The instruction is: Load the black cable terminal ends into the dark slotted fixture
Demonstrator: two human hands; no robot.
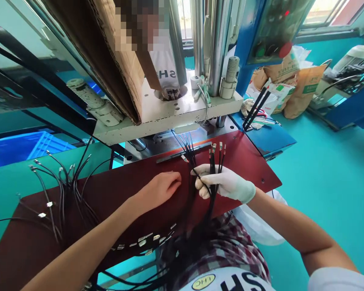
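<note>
Your shirt (221, 279) is below your gloved right hand (226, 184), closed round black cables (212, 162); left of that grip, your left hand (160, 188) curls (how tightly, I can't tell).

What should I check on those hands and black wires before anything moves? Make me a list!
1. Right hand holding black wires: ok.
2. Right hand gloved: ok.
3. Left hand gloved: not ok, it's bare.
4. Left hand holding nothing: cannot tell, its fingers are curled.
5. Both hands out from under the machine's white plate: ok, they're over the red board in front.
</note>
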